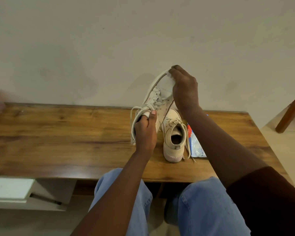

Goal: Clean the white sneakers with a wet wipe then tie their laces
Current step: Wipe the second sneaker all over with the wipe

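1. Stretching bare across the left half of the worktop [49, 137], back to the wall [92, 48].
2. Blocking the middle: raised sneaker [158, 99], gripped by the left hand [146, 132], right hand [184, 89] curling over its toe.
3. Standing just right of it: second sneaker [174, 142], wipes packet [197, 147] beside.
4. Crossing above the packet: right forearm [220, 142].

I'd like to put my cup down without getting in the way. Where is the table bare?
The wooden table is bare across its left half, up to the lifted sneaker. It is crowded right of centre: the second sneaker and the wet wipe packet lie side by side there.
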